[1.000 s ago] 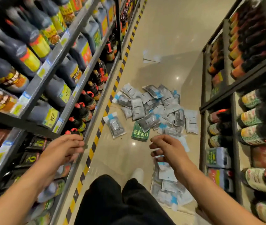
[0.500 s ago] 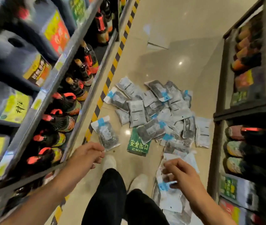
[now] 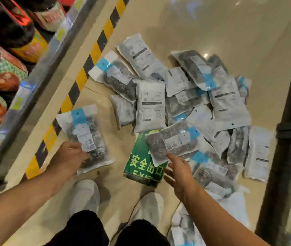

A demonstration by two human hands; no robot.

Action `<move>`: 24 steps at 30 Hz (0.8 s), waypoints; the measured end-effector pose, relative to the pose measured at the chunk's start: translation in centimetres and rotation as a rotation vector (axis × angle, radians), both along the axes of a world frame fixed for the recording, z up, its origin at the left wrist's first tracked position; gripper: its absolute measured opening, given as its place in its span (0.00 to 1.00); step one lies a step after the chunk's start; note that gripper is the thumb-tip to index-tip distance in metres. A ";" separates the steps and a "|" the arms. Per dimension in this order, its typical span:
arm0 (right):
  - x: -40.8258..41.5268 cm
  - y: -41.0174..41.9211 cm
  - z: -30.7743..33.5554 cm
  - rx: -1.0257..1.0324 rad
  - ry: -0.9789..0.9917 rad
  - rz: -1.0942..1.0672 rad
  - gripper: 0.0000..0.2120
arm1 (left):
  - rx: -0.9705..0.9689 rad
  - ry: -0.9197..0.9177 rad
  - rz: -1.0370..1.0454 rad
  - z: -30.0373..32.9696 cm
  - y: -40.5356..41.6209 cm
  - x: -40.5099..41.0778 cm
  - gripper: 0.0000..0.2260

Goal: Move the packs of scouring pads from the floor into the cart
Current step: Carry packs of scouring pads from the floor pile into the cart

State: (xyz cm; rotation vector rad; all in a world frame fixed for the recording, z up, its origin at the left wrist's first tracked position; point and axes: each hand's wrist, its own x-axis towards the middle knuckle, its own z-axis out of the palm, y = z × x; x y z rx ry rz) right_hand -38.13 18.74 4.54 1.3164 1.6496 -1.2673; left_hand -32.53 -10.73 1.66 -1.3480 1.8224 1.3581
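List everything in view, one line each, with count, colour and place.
lone pack: one, clear with blue band, floor by the striped tape, under the left hand
pile of packs: many, count unclear, grey-white and blue, floor centre-right
green sign: one, green with white characters, floor, partly under a pack
striped tape: yellow-black, along the left shelf
bottles: several, dark, left shelf
shoes: two, white, bottom centre
left hand: touches the lone pack
right hand: open, reaching at the pile

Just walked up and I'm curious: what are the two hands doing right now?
Left hand: on the lone scouring pad pack on the floor, fingers curling onto its lower edge.
Right hand: open, fingers spread, reaching to the pack on the green sign; nothing held.
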 end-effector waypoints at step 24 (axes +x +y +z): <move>-3.5 1.9 -15.9 -0.073 -0.011 -0.441 0.20 | -0.215 -0.161 0.214 -14.5 0.7 -0.6 0.42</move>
